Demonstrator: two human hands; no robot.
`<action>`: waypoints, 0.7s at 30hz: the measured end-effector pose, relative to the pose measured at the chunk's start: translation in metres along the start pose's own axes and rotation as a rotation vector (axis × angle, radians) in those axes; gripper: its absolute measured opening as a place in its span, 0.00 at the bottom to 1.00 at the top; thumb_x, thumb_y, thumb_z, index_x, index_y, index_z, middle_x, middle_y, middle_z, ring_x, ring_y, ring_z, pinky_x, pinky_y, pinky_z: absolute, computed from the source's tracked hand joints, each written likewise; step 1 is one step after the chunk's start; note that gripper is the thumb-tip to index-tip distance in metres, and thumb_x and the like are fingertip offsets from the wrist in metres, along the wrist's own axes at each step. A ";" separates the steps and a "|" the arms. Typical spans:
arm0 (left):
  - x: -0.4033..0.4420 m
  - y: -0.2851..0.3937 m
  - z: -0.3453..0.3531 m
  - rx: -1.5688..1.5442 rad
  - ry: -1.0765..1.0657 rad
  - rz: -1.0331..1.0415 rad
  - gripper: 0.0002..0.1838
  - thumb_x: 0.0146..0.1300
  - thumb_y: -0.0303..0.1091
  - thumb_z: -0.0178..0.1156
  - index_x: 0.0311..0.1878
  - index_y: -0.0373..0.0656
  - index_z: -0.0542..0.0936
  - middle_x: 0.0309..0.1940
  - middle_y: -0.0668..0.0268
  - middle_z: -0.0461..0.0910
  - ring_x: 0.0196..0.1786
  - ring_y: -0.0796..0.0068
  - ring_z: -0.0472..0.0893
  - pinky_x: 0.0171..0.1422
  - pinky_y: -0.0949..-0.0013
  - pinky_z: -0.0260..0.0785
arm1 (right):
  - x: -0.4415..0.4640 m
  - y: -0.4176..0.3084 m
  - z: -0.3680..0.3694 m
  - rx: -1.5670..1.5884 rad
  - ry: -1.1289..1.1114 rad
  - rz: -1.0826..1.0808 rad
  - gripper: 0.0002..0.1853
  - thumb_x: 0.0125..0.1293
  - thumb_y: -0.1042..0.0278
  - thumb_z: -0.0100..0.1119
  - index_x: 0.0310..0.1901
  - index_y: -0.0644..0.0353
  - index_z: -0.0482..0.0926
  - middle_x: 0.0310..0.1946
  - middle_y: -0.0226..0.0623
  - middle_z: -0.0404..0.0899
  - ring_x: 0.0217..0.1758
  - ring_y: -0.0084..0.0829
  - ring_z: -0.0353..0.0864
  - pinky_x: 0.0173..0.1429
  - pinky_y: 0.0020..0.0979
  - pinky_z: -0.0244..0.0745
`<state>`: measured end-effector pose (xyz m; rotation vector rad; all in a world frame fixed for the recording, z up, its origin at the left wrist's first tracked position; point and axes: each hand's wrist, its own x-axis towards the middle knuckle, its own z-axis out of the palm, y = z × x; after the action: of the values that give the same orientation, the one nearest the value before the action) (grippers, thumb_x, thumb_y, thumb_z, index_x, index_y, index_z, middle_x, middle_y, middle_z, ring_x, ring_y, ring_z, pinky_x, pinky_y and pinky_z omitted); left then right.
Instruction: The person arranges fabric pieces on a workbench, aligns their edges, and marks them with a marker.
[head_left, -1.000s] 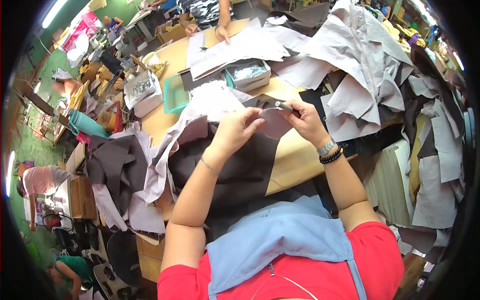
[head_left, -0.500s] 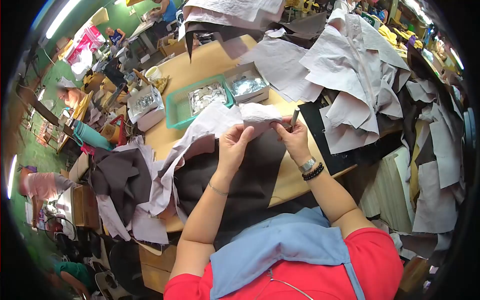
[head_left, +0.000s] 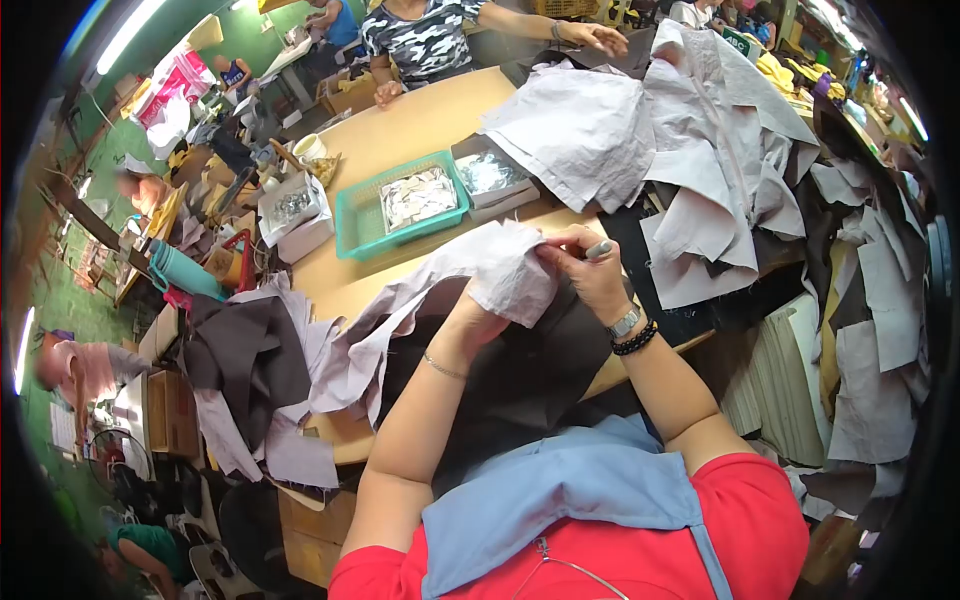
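Note:
A long piece of pale grey-lilac fabric [head_left: 515, 270] with a dark underside hangs between my hands and trails left over the table. My left hand [head_left: 478, 322] holds it up from below; the cloth covers most of its fingers. At the fabric's upper right edge, my right hand [head_left: 592, 278] pinches with thumb and fingers. A short metal stick-like tool [head_left: 599, 250] is also tucked in that hand, its rounded end showing. More dark fabric [head_left: 500, 375] lies beneath my hands, towards my lap.
A green basket [head_left: 350, 222] of small whitish pieces and a grey box [head_left: 505, 200] of shiny parts stand beyond my hands. Fabric heaps [head_left: 580, 130] lie at the right, more dark cloth [head_left: 250, 350] at the left. A co-worker [head_left: 425, 45] is across the table.
My left hand has turned under the fabric, which now drapes over its fingers. Across the table, the lifted cloth has come down onto the pile, and the co-worker behind it shows.

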<state>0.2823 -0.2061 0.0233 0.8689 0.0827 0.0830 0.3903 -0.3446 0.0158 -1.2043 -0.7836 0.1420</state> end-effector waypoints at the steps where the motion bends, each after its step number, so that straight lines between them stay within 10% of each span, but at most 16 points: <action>1: 0.001 -0.003 0.003 0.038 0.012 0.035 0.22 0.74 0.43 0.54 0.65 0.40 0.73 0.59 0.66 0.77 0.57 0.76 0.78 0.62 0.71 0.71 | 0.002 -0.005 0.002 -0.065 -0.006 -0.089 0.06 0.60 0.76 0.72 0.40 0.62 0.87 0.29 0.25 0.84 0.28 0.10 0.74 0.31 0.17 0.68; 9: 0.004 0.002 -0.007 0.376 -0.004 0.322 0.12 0.69 0.27 0.58 0.53 0.37 0.81 0.46 0.67 0.83 0.46 0.80 0.81 0.50 0.72 0.74 | 0.001 -0.038 -0.002 -0.303 -0.009 -0.092 0.07 0.58 0.75 0.74 0.38 0.61 0.88 0.24 0.22 0.79 0.25 0.09 0.67 0.27 0.17 0.62; 13: -0.001 0.013 0.004 1.016 0.147 0.684 0.12 0.68 0.22 0.57 0.53 0.36 0.80 0.46 0.66 0.84 0.46 0.79 0.81 0.50 0.72 0.74 | 0.004 -0.037 -0.008 -0.250 0.045 -0.085 0.04 0.61 0.76 0.70 0.38 0.61 0.86 0.24 0.20 0.78 0.24 0.09 0.65 0.26 0.17 0.59; 16: 0.006 0.015 0.006 0.343 0.150 0.724 0.04 0.73 0.26 0.54 0.48 0.39 0.74 0.41 0.67 0.81 0.44 0.80 0.79 0.51 0.73 0.72 | 0.004 -0.033 -0.017 0.005 0.061 0.031 0.04 0.64 0.77 0.65 0.39 0.60 0.80 0.26 0.19 0.75 0.25 0.08 0.67 0.29 0.16 0.63; 21: -0.011 0.025 0.009 0.521 0.131 0.721 0.04 0.73 0.25 0.56 0.47 0.42 0.72 0.34 0.74 0.75 0.37 0.89 0.72 0.41 0.80 0.65 | 0.004 -0.037 -0.031 0.266 -0.255 0.151 0.08 0.64 0.74 0.67 0.39 0.58 0.75 0.31 0.23 0.78 0.33 0.09 0.74 0.38 0.17 0.71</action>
<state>0.2708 -0.1977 0.0486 1.3807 -0.0966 0.8229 0.4008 -0.3806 0.0458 -1.0020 -0.8644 0.5165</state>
